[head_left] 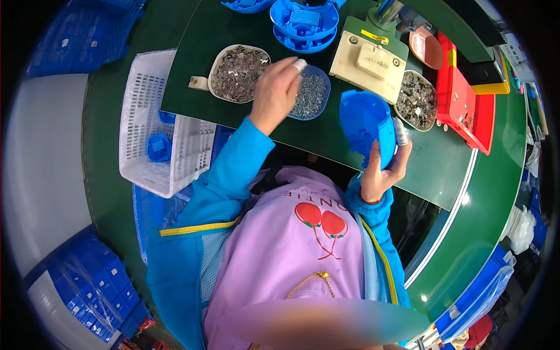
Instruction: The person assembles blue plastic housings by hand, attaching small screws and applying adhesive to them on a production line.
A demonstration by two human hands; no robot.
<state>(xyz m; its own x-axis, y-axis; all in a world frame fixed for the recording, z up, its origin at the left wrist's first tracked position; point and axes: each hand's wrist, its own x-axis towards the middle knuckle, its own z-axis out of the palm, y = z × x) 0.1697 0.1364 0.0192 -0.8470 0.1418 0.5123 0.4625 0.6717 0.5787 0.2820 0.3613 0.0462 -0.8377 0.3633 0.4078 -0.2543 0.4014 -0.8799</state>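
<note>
My right hand (382,170) grips a curved blue plastic shell (366,119) by its side, thumb on the near edge and a white-wrapped finger behind it. The shell is held tilted above the table's near edge. My left hand (276,91), one fingertip wrapped in white, hovers between two tubs with its fingers drawn together. Whatever they pinch is too small or hidden to make out. Beside it is a blue tub (324,104) of small metal screws or pins. To its left sits a whitish tub (217,92) full of small greyish metal parts, partly covered by the hand.
A cream fixture block (344,73) under a press column (382,16) stands mid-table. Right of it are a tub of metal pieces (417,102), a pinkish bowl (426,48) and red bins (458,96). More blue shells (303,26) lie at the back; a white crate (149,67) stands left.
</note>
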